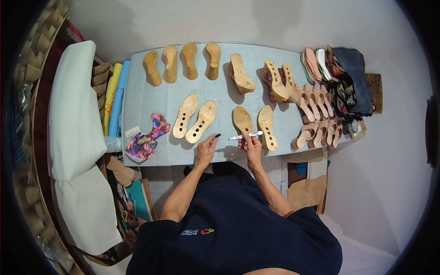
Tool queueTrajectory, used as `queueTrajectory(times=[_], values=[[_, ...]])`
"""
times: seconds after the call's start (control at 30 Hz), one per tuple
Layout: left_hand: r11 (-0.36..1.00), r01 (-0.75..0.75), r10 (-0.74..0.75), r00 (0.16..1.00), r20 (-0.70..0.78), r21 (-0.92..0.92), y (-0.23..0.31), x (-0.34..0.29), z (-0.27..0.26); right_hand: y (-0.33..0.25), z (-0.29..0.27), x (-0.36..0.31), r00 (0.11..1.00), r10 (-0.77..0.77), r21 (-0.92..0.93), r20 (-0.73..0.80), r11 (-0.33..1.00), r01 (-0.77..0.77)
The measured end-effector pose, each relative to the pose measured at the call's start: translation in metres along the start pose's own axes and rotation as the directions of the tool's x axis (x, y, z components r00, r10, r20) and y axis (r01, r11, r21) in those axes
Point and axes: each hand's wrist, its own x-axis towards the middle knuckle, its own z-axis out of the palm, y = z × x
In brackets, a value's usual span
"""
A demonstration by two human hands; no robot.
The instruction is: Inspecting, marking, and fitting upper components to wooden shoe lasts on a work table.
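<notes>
My right hand (250, 147) grips a white marker (246, 135), its bare tip pointing left. Pinched in my left hand (207, 149) is a small black cap (217, 135), apart from the marker. Both hands are at the near edge of the table. Just beyond the right hand lie a wooden sole (242, 119) and another wooden sole with a row of holes (266, 123). Ahead and left of my left hand are two more holed wooden soles, one outer (185, 114) and one nearer (202, 120).
Floral fabric pieces (149, 139) lie on the table's left. Wooden heel blocks (189, 64) stand along the back, beside a wooden platform sole (242, 75). Several pink sandals (306, 134) and dark material (355, 75) fill the right end. Rolled cream sheeting (73, 110) stands left.
</notes>
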Motion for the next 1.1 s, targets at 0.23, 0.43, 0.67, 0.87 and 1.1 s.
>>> queueTrajectory(times=[0.23,0.43,0.67,0.87,1.1], values=[[0.839,0.107,-0.08,0.994,0.073,-0.534,0.032,-0.024,-0.036,-0.001,0.023,0.023,0.982,-0.104,-0.208,0.156,0.969,0.136],[0.805,0.145,-0.147,0.988,0.043,-0.575,0.022,-0.042,-0.064,0.002,0.068,0.012,0.942,-0.068,-0.225,0.328,0.963,0.148],[0.815,0.04,-0.114,0.989,-0.092,-0.578,0.016,-0.078,-0.107,0.028,0.1,0.002,0.835,-0.027,-0.212,0.55,0.962,0.17],[0.972,-0.227,0.178,0.876,-0.449,-0.057,-0.005,-0.128,-0.159,0.059,0.158,-0.052,0.832,0.155,-0.352,0.533,0.935,0.051],[0.875,0.013,-0.273,0.839,-0.47,-0.484,-0.075,-0.211,-0.211,0.087,0.222,-0.112,0.57,0.487,-0.595,0.662,0.804,0.005]])
